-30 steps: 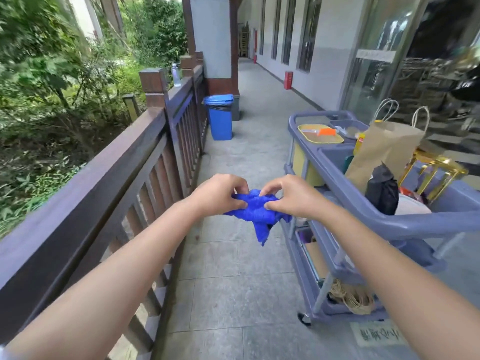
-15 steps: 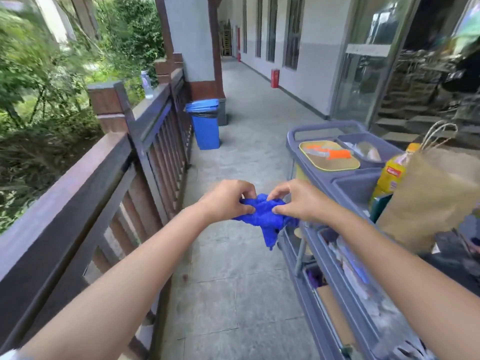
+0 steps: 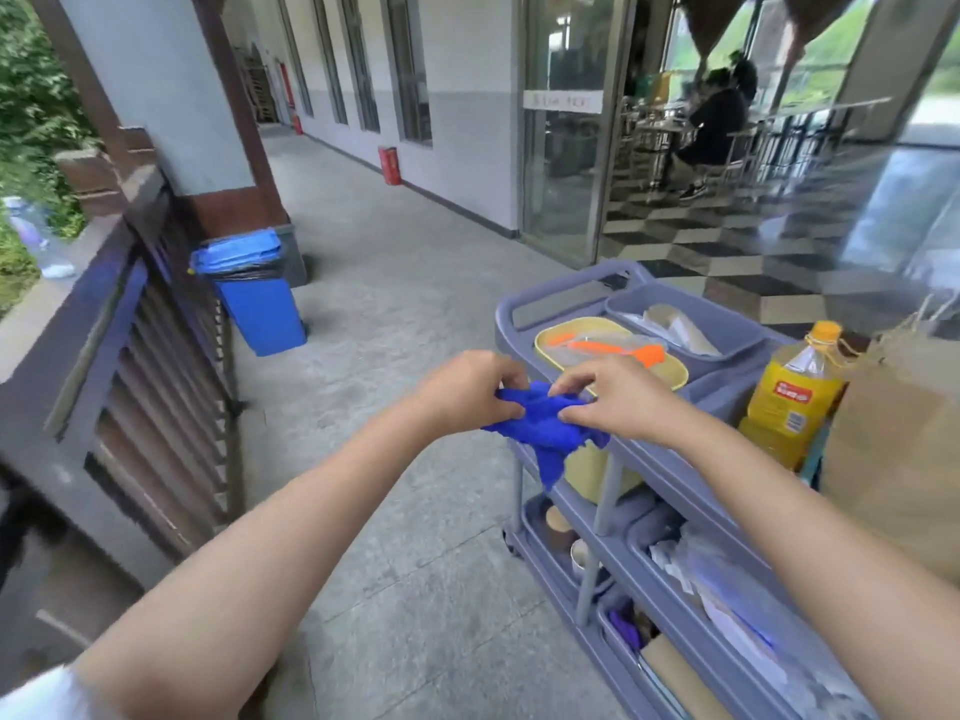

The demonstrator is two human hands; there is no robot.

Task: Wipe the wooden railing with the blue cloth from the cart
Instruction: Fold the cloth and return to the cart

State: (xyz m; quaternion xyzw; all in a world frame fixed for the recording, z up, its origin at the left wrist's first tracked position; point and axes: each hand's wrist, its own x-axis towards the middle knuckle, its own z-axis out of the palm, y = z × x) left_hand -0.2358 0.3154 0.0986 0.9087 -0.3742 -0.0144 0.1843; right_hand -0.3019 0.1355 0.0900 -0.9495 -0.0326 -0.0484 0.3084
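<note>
Both my hands are pinched onto the blue cloth (image 3: 540, 423): left hand (image 3: 462, 392) has fingers curled closed on its left end, right hand (image 3: 608, 397) has thumb and fingertips nipping the right end with the other fingers spread loosely, so neither is free. The cloth is bunched between them, soft and nubby like microfibre, one limp corner hanging down below. It hangs in the air right at the near-left corner of the cart (image 3: 670, 475), just off the top-tray edge, not resting on it as far as I can tell. The cart is grey-lilac moulded plastic, tiered, with a yellow tray (image 3: 670, 374), an oil bottle (image 3: 795, 392) and a brown paper bag (image 3: 898, 444) up top. The wooden railing (image 3: 93, 324) lies well left of the cart, across the paved walkway, dark brown with vertical slats and a flat top rail; the edges are motion-blurred, so the surface finish is hard to read. Its long axis runs away from me toward the blue bin (image 3: 254, 293). The left hand is the nearer one to it, so I judge the next move is a swing leftward, cloth flattened, then strokes along the rail's length.
</note>
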